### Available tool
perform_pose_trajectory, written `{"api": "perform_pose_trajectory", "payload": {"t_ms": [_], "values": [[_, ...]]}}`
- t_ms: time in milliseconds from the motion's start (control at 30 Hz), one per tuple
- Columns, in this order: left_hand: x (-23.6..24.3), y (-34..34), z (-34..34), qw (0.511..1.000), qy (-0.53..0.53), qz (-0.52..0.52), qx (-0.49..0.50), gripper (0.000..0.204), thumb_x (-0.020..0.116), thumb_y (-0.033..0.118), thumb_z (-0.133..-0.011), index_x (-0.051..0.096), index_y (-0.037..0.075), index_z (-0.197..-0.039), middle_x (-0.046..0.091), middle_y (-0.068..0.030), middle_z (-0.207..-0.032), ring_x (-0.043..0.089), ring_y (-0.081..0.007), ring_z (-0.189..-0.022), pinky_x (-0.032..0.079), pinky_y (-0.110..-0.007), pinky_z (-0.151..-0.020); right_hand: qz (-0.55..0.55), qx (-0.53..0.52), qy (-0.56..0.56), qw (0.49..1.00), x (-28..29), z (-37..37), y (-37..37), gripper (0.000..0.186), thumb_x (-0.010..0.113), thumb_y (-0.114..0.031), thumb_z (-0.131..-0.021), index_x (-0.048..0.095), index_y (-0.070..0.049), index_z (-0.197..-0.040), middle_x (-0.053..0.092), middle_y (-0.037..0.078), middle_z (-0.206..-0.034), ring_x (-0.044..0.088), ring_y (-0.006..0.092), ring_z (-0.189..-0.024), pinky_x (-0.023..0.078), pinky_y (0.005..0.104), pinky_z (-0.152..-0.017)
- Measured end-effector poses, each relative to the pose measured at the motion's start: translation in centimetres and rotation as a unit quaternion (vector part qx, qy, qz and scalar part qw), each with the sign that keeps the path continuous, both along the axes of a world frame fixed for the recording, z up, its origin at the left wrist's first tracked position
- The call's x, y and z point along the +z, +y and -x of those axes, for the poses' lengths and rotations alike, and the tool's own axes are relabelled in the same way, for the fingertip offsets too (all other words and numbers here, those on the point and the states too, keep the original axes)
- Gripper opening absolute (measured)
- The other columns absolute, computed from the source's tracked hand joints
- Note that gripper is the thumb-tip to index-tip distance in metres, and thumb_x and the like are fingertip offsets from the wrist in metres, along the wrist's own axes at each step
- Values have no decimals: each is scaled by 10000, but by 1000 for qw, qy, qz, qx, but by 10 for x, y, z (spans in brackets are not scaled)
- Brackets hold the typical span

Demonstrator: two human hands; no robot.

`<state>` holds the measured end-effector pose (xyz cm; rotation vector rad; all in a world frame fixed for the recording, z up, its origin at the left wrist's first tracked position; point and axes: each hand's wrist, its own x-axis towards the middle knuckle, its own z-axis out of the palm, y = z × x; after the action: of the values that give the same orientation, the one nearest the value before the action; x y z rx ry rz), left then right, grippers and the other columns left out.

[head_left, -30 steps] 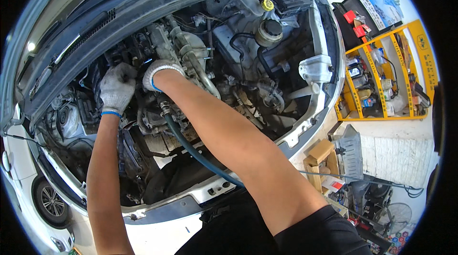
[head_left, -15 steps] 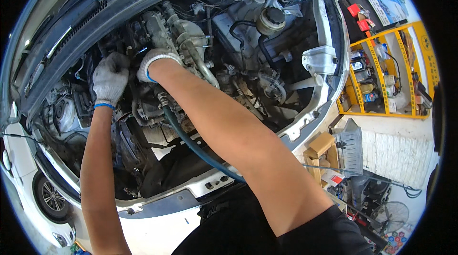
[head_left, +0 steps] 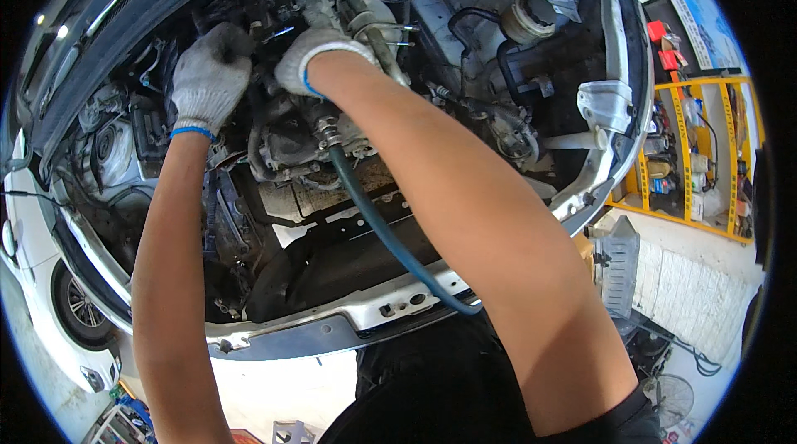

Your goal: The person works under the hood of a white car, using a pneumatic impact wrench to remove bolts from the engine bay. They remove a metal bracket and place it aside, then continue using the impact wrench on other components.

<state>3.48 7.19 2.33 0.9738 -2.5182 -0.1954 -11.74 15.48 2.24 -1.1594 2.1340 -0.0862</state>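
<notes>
Left hand (head_left: 212,77) and right hand (head_left: 314,58) are both in at the engine (head_left: 290,141), fingers mostly hidden, so can't tell if they're gripping anything. Hose (head_left: 375,220) runs down from just below the right one; probably bendy rubber, best grabbed at the metal fitting (head_left: 329,132).

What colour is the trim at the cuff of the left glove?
Blue; the trim on the left glove shows best in the head view.
</notes>
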Motion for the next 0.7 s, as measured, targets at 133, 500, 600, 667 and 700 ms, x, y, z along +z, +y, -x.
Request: {"api": "perform_pose_trajectory", "payload": {"t_ms": [133,500,600,667,700], "values": [[1,-1,7,998,42,-43,-28,157,657,189,-843,739,135,-966,751,-128,-978,706,-366,-966,557,-447,-839,-17,135,63,989,-19,13,-6,441,499,-243,-960,692,-31,-1296,656,244,-1340,652,377,-1220,516,484,-1031],[-4,-4,3,997,57,-49,8,525,663,145,-868,592,139,-1388,731,-135,-1255,688,-337,-1177,543,-416,-996,15,42,44,998,-12,8,1,490,614,-390,-895,721,-76,-1257,694,206,-1288,670,355,-1185,518,474,-999],[-5,-7,2,995,71,-67,14,556,658,139,-868,568,153,-1417,729,-126,-1270,684,-330,-1190,537,-411,-1013,19,60,53,997,-23,9,-4,457,583,-350,-918,725,-67,-1247,697,209,-1280,666,359,-1193,511,470,-1015],[-5,-6,-2,994,74,-75,27,565,657,136,-866,563,162,-1423,728,-122,-1276,681,-326,-1200,535,-407,-1022,21,62,42,997,-15,4,-3,442,558,-322,-934,724,-57,-1246,697,212,-1278,666,360,-1194,508,467,-1024],[-4,-7,-3,994,71,-78,27,565,656,134,-866,564,166,-1422,729,-118,-1277,681,-323,-1200,535,-405,-1023,22,56,36,998,-11,2,-1,438,546,-309,-940,722,-51,-1247,696,214,-1279,666,361,-1195,506,465,-1028]]}}
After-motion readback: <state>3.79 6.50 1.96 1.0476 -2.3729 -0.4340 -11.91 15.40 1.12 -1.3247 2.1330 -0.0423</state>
